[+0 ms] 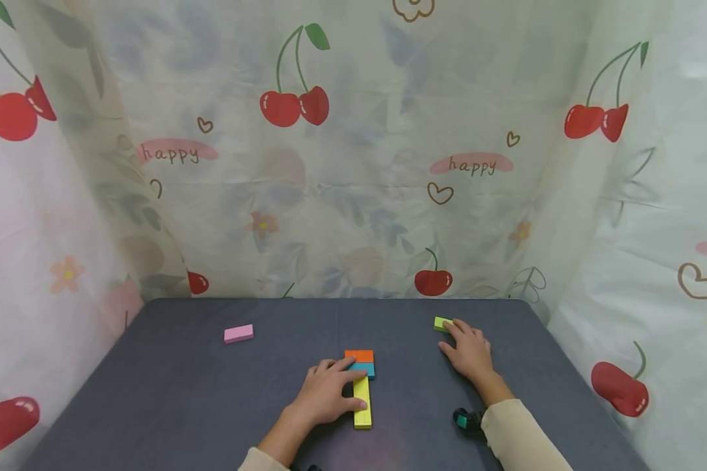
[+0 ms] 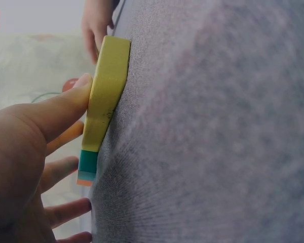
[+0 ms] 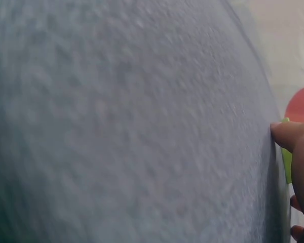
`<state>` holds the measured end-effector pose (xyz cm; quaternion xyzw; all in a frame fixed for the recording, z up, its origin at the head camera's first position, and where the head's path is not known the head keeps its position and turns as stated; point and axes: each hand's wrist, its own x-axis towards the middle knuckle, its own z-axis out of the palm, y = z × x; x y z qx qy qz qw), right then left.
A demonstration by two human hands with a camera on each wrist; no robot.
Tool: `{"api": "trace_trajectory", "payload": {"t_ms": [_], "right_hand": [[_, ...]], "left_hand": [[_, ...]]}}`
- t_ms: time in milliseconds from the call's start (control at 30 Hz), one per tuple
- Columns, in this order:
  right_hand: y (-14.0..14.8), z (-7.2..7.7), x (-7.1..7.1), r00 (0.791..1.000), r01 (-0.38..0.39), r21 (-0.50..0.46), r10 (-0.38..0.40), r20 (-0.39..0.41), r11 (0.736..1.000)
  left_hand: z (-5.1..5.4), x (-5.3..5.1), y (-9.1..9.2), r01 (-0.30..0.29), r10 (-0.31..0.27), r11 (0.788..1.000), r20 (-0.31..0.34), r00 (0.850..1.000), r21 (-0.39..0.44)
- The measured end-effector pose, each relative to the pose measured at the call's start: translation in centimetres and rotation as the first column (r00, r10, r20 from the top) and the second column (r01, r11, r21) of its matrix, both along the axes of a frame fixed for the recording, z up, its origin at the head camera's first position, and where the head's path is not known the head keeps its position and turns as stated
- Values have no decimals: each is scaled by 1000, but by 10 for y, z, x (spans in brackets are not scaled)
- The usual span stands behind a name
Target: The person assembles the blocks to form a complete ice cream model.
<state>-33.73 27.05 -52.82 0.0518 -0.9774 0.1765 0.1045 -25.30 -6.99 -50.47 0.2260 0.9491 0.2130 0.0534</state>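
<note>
My left hand [image 1: 325,394] lies over a short row of blocks, its fingers spread. Its thumb touches the side of a long yellow block [image 1: 362,418], which the left wrist view also shows under the thumb. At the far end of the yellow block, a blue block [image 1: 364,370] and an orange block [image 1: 362,356] lie crosswise, side by side. Fingertips of the left hand reach over their left ends. Farther back on the right, my right hand [image 1: 471,351] has its fingers at a light green block [image 1: 442,324], partly covering it. The right wrist view shows only part of this block beside the thumb.
A pink block [image 1: 238,334] lies apart at the back left of the dark grey cloth-covered table [image 1: 212,405]. A dark strap or device [image 1: 467,420] is at the right wrist. A patterned curtain [image 1: 353,163] stands behind the table and along both sides.
</note>
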Motion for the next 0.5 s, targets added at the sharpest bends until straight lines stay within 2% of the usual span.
{"api": "trace_trajectory", "payload": {"t_ms": [500], "right_hand": [[-23,2,4,998,-60,14,60,12,998]], "left_hand": [[1,0,1,-3,3,1000,13,1000,3]]}}
